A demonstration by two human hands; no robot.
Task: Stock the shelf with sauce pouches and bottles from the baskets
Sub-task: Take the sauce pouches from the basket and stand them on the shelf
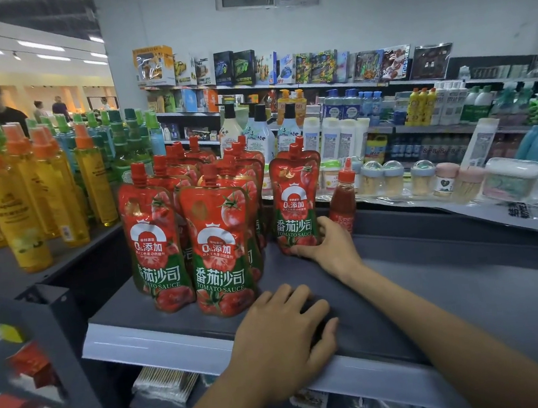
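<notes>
A: Right hand [325,242] is out on the dark grey shelf [431,270], fingers wrapped round the foot of a red tomato sauce pouch [297,201]. It stands upright, red cap on top.

B: And beside it?

A: Just to its right, a small red sauce bottle [342,196] with a pointed cap, touching or nearly touching the hand; hard to say which.

B: The other hand?

A: Left hand [287,337] lies palm-down on the shelf's front edge, fingers loosely curled, gripping nothing.

B: The rest of the stock?

A: A cluster of matching pouches [196,217] stands in rows to the left, apart from the held one. Further left, yellow and green spray bottles [45,179] crowd the neighbouring shelf.
</notes>
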